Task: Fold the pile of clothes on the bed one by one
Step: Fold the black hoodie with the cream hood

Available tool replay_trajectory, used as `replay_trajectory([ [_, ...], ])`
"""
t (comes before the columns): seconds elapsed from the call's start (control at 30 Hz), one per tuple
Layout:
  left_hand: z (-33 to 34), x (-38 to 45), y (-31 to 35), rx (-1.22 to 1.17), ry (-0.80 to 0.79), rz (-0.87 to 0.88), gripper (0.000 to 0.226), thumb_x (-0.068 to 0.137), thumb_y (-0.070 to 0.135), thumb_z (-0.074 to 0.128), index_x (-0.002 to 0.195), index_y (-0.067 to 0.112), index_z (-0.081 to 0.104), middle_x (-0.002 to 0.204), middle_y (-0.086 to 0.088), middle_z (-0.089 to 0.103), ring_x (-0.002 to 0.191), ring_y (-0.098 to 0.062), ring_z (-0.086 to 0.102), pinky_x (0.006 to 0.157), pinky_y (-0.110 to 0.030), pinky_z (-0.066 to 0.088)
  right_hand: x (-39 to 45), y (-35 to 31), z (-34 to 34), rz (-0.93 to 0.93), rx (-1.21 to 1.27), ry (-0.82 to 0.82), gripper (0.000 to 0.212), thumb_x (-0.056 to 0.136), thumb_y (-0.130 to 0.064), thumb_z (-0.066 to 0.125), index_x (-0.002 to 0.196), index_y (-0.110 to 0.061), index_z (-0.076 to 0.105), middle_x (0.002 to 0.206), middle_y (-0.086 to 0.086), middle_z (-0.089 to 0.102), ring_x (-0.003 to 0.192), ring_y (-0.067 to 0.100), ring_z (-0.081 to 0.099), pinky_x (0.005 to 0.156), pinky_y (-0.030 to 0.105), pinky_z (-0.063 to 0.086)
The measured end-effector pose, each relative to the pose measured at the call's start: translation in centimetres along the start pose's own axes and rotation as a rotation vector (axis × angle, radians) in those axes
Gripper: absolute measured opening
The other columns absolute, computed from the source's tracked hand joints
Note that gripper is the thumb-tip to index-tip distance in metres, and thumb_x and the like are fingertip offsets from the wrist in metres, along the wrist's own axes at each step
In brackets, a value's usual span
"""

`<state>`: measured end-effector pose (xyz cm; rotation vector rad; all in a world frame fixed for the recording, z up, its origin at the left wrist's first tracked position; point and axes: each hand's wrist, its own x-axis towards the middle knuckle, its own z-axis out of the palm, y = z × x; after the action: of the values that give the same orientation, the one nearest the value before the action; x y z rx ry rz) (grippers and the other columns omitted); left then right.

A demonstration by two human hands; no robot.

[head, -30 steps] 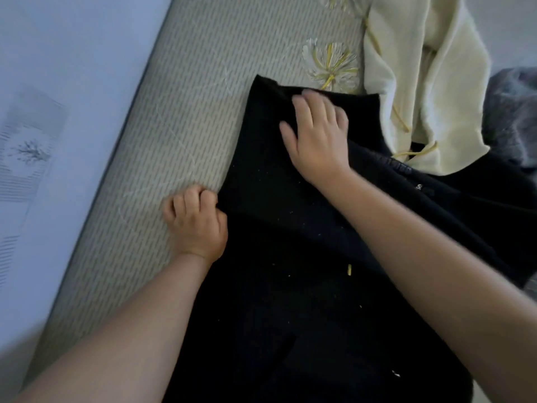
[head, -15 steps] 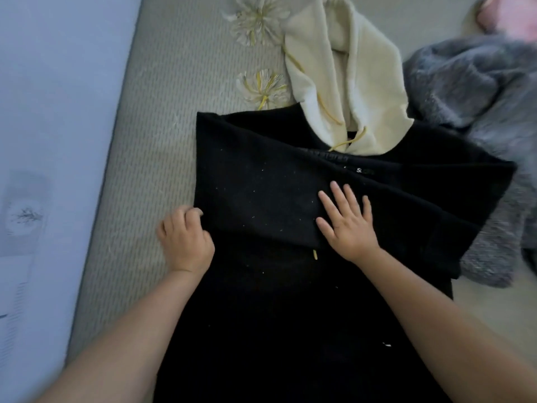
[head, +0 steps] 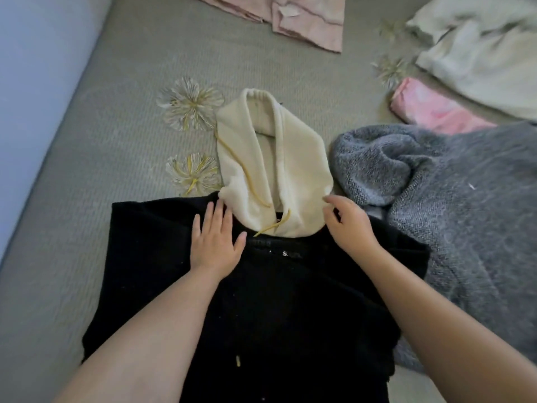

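The bed [head: 87, 228] is covered w/ a grey-green ribbed spread, embroidered w/ pale flower motifs [head: 190, 104] in cream and yellow thread. Along the left edge runs a pale blue-grey wall or floor strip (cannot tell which).

Writing: a small white mark like an "S" on a dark label [head: 286, 253] at the neck of the black garment; the rest is too blurred to read.

The black garment [head: 290, 301] lies flat on the bed in front of the person, sides folded in, fabric fuzzy and dotted w/ pale lint. Its cream hood [head: 293, 175] spreads out at the top, lying open on the spread, w/ a yellow drawstring [head: 270, 226] trailing onto the black cloth.

Left hand [head: 216, 242] rests flat on the black garment just beside the hood, fingers straight and spread. Right hand [head: 350, 222] is at the hood's right edge, fingers loosely bent, tips touching or nearly touching the cream cloth; cannot tell if it pinches.

Right of it: a grey knit [head: 450, 199]. Farther back: pink folded cloth [head: 430, 110], an off-white garment [head: 479, 48], a dusty-pink piece [head: 290, 18].
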<state>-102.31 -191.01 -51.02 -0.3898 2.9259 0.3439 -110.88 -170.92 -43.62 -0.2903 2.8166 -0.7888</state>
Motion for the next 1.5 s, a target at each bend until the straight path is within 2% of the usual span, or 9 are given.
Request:
replay_trajectory([
  [0.23, 1.3, 1.1, -0.5, 0.069, -0.037, -0.028, 0.07, 0.088, 0.049, 0.011, 0.146, 0.01, 0.011, 0.155, -0.008, 0.007, 0.143, -0.019, -0.001, 0.112, -0.036, -0.01, 11.3, -0.1, -0.5, -0.003, -0.06, -0.055, 0.042, 0.094, -0.025, 0.047, 0.133, -0.01, 0.045, 0.126, 0.014, 0.053, 0.116, 0.028, 0.047, 0.091, 0.029, 0.034],
  [0.43, 0.5, 1.5, -0.2, 0.053, -0.121, -0.041, 0.088, 0.071, 0.051, -0.005, 0.145, 0.008, 0.014, 0.154, -0.01, 0.008, 0.143, -0.021, -0.003, 0.109, -0.035, -0.016, 18.1, -1.6, 1.9, 0.272, 0.069, -0.156, 0.069, 0.091, -0.045, 0.046, 0.145, -0.015, 0.017, 0.146, 0.013, 0.032, 0.131, 0.034, 0.034, 0.105, 0.048, 0.033],
  [0.6, -0.2, 1.8, 0.2, 0.134, -0.125, -0.003, 0.072, 0.077, 0.041, 0.021, 0.127, -0.003, 0.049, 0.135, -0.022, 0.047, 0.128, -0.033, 0.042, 0.104, -0.047, 0.02, 19.4, -2.5, 2.0, 0.336, 0.153, -0.143, 0.043, 0.086, -0.028, 0.057, 0.127, -0.017, 0.05, 0.121, 0.01, 0.057, 0.114, 0.032, 0.052, 0.103, 0.047, 0.035],
  [0.8, 0.9, 1.5, -0.5, 0.118, -0.136, -0.02, 0.086, 0.072, 0.05, -0.006, 0.146, 0.01, 0.01, 0.155, -0.008, 0.004, 0.143, -0.02, -0.005, 0.111, -0.036, -0.013, 13.9, -3.9, -0.6, 0.102, 0.148, -0.082, 0.028, 0.086, -0.017, 0.054, 0.109, -0.027, 0.065, 0.097, 0.003, 0.065, 0.1, 0.028, 0.058, 0.097, 0.047, 0.04],
  [0.97, 0.8, 0.9, -0.5, 0.024, -0.027, -0.006, 0.075, 0.082, 0.047, 0.003, 0.145, 0.009, 0.017, 0.154, -0.009, 0.011, 0.143, -0.02, 0.002, 0.113, -0.037, -0.005, 6.4, -3.7, -1.9, -0.057, 0.091, 0.043, 0.025, 0.083, -0.008, 0.057, 0.105, -0.018, 0.067, 0.102, 0.003, 0.065, 0.106, 0.025, 0.054, 0.099, 0.047, 0.033],
  [1.13, -2.5, -3.2, -0.5, -0.577, 0.306, -0.198, 0.038, 0.093, 0.003, 0.041, 0.13, -0.008, 0.041, 0.135, -0.023, 0.042, 0.13, -0.032, 0.034, 0.108, -0.026, 0.019, -0.6, -3.5, -3.6, -0.036, 0.173, 0.105, 0.033, 0.076, 0.006, 0.051, 0.102, -0.009, 0.063, 0.093, -0.007, 0.054, 0.103, 0.025, 0.055, 0.097, 0.053, 0.036],
  [1.27, -7.8, -7.0, -1.0, -0.754, 0.456, -0.146, 0.042, 0.09, 0.018, 0.044, 0.125, -0.006, 0.044, 0.116, -0.015, 0.049, 0.108, -0.019, 0.046, 0.091, -0.018, 0.034, -5.7, -4.3, -4.4, -0.024, 0.166, 0.097, 0.043, 0.073, 0.009, 0.05, 0.112, -0.009, 0.061, 0.109, 0.006, 0.061, 0.109, 0.025, 0.053, 0.101, 0.049, 0.034],
  [1.4, -12.5, -7.5, 0.1, -0.513, 0.324, 0.16, 0.057, 0.08, 0.036, 0.056, 0.123, -0.002, 0.05, 0.118, -0.011, 0.049, 0.112, -0.023, 0.041, 0.095, -0.028, 0.03, -10.3, -5.0, -5.1, -0.139, 0.113, 0.083, 0.043, 0.071, 0.01, 0.052, 0.108, -0.005, 0.063, 0.105, 0.013, 0.062, 0.105, 0.03, 0.055, 0.099, 0.051, 0.034],
  [1.5, -13.3, -7.7, 0.3, -0.32, 0.268, 0.29, 0.029, 0.084, 0.023, 0.061, 0.099, -0.001, 0.068, 0.108, -0.02, 0.06, 0.106, -0.039, 0.046, 0.087, -0.035, 0.032, -13.1, -4.8, -5.1, -0.133, 0.017, 0.049, 0.042, 0.073, 0.001, 0.049, 0.112, -0.007, 0.061, 0.109, 0.009, 0.06, 0.112, 0.025, 0.05, 0.097, 0.034, 0.023],
])
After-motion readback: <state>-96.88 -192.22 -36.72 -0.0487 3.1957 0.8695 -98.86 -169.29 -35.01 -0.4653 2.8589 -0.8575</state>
